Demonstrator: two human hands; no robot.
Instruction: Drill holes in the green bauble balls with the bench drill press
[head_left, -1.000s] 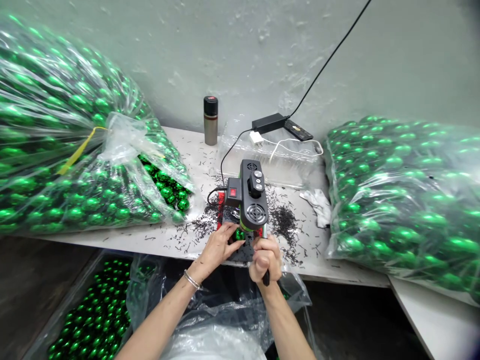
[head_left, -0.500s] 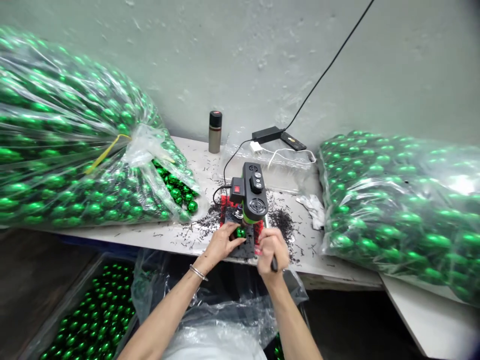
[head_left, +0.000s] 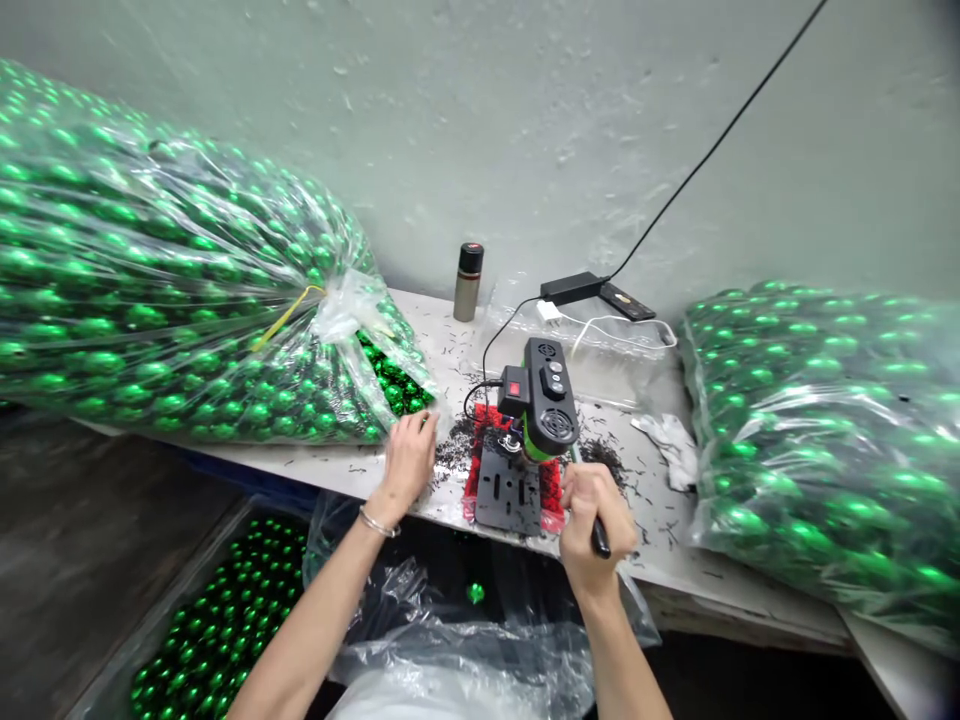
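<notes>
Head view. Left hand (head_left: pixel 409 462): at the mouth of the left bag (head_left: pixel 187 330), fingertips near each other beside the loose green balls (head_left: pixel 396 378) in its opening; whether one is gripped cannot be told. Right hand (head_left: pixel 598 520): closed round the black handle (head_left: pixel 601 540) at the machine's right side, by the counter's front edge.

Machine (head_left: pixel 553 395) stands mid-counter (head_left: pixel 426 315); its slotted plate (head_left: pixel 510 497) reaches the front edge, bare of balls, with a red sheet (head_left: pixel 553 487) showing at both sides. Black scraps (head_left: pixel 452 446) scattered around it. A single green ball (head_left: pixel 475 593) shows below the front edge; resting or airborne, cannot tell.

Left bag lies at the counter's left end, right bag (head_left: pixel 817 450) at its right. Flask (head_left: pixel 466 295) upright near the back edge; white cloth (head_left: pixel 670 448) just beside the right bag.
</notes>
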